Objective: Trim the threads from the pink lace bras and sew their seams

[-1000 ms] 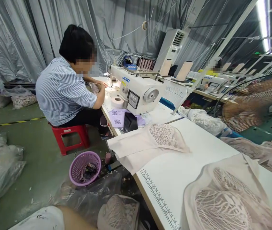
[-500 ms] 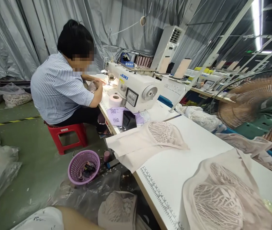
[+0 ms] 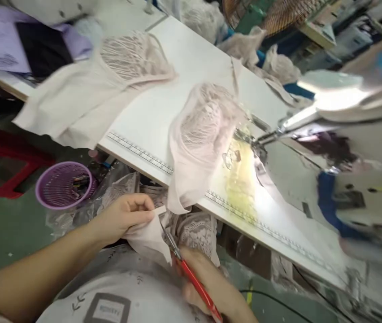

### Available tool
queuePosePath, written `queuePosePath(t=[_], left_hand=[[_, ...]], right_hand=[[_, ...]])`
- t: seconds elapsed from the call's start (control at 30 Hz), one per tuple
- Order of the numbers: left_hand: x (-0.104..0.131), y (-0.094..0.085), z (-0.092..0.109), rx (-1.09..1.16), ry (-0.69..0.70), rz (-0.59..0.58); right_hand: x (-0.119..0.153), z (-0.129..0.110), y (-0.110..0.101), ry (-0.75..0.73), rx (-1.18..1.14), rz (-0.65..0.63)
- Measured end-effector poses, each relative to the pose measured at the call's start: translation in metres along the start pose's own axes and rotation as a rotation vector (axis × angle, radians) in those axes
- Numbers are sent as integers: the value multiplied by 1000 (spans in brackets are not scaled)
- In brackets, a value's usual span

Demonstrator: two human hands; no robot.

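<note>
Just below the ruled front edge of the white sewing table, close above the wearer's lap, a pale beige fabric panel hangs from the left hand, its thumb and curled fingers pinching the upper edge. The right hand is wrapped around a pair of red-handled scissors, whose blades point up and away, reaching the panel's right side near the pinch.

This looks like trimming by hand, away from the sewing machine. A clean snip would call for the edge drawn taut, the fingertips clear of the blades, and only the intended layer between them.

The blade tips blend into the cloth, so whether they are cutting or merely touching is unclear. Motion blurs the right hand, and its far fingers are hidden. Whether the panel joins the lace cup beneath the table edge cannot be told. A beige lace bra piece on the table droops over that edge, while the machine is smeared, glaring under its lamp and cut off at the right.
</note>
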State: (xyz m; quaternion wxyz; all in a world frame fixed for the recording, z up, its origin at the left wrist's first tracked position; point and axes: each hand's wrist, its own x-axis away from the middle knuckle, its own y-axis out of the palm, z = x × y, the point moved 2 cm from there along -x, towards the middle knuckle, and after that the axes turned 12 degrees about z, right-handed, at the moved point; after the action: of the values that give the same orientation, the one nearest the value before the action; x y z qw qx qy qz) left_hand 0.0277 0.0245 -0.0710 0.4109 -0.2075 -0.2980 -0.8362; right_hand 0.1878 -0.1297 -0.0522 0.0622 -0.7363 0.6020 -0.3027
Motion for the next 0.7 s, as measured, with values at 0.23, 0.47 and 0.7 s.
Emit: queuePosePath(t=[0.23, 0.47, 0.7], left_hand=[[9, 14, -9, -39, -28, 8], [13, 17, -8, -99, 21, 77], [14, 15, -10, -130, 2, 122]], right_hand=[[-8, 1, 2, -30, -78, 71], [-13, -8, 5, 59, 38, 84], [-16, -5, 18, 122, 17, 159]])
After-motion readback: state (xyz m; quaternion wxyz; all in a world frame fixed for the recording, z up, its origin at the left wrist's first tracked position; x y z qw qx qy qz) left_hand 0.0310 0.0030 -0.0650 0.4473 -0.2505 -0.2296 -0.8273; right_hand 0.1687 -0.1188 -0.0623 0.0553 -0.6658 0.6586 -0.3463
